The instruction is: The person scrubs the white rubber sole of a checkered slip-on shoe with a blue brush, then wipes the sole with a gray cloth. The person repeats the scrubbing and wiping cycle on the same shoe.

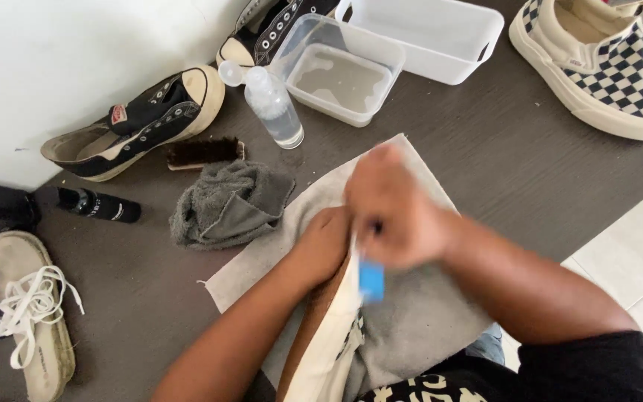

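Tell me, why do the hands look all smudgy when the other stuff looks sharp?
In the head view, the right hand and the blue brush it grips are smeared by motion blur; the left hand is a bit soft too; the bottle, the grey rag and the black shoe lie sharp in soft, even light.

Both bare forearms reach forward from the bottom edge and meet near the centre; the left hand [325,246] is tucked low, fingers hidden; the right hand [392,212] sits above it, fisted and blurred, knuckles up.
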